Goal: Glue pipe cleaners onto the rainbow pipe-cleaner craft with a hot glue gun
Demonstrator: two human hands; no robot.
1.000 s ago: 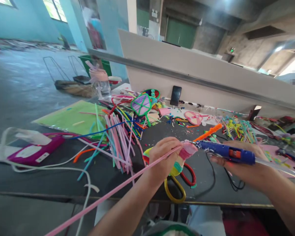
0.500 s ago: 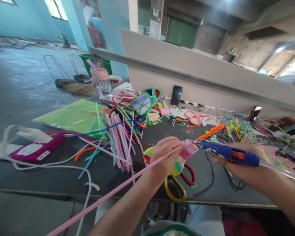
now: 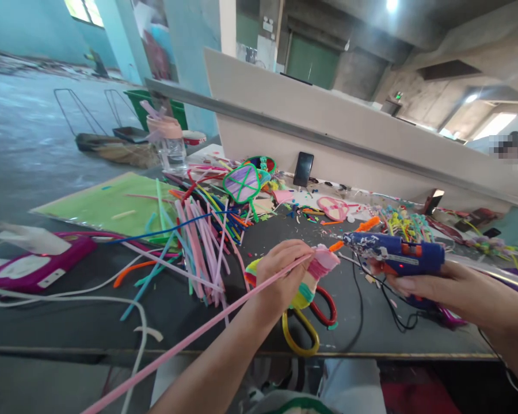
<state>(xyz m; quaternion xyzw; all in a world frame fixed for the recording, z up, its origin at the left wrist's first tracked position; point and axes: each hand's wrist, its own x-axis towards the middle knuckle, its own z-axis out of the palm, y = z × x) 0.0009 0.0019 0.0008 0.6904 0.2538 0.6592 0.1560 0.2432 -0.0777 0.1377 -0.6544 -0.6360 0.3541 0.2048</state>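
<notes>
A: Holding what, in the left hand (image 3: pixel 280 273)?
B: Pinching a small striped fuzzy piece (image 3: pixel 323 261), pink, white, green and yellow, with a long pink stem (image 3: pixel 198 329) laid along it and slanting down to the lower left. Held just above the worktop (image 3: pixel 384 342), near the middle.
A: And in the right hand (image 3: pixel 449 287)?
B: Grasping a blue glue gun (image 3: pixel 397 253) by its handle, nozzle aimed left, near the striped piece but apart from it. Impossible to tell whether pressing the trigger.
A: Anything close to the hands?
B: Below the striped piece, scissors (image 3: pixel 290 340) with one yellow loop and one red. Behind the gun, a fuzzy orange stem (image 3: pixel 368 224).
A: Further off?
B: To the left, a heap of pink and lilac stems (image 3: pixel 202 247), then a green sheet (image 3: pixel 90 207). At the back, a phone (image 3: pixel 304 168) propped against a white panel (image 3: pixel 267 138).
</notes>
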